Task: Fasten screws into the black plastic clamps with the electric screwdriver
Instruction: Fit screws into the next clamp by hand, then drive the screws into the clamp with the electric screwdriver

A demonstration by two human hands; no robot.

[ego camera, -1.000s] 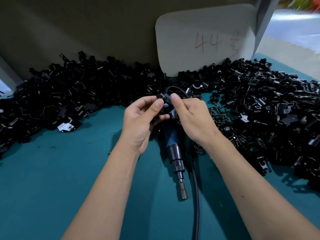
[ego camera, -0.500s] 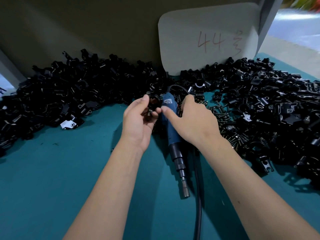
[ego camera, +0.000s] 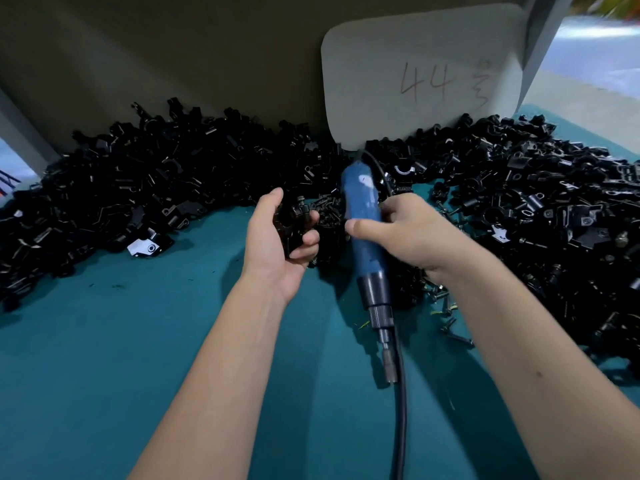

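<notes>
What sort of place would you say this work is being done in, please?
Most likely a small-parts assembly bench in a workshop or factory. Big heaps of black plastic clamps cover the teal table, a corded electric screwdriver lies among them, and a card marked 44 leans against the back wall.

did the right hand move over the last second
Yes. The right hand left the clamp it was pinching with the left hand and shifted right, toward the screw pile, to grip the blue screwdriver on the table.
</notes>
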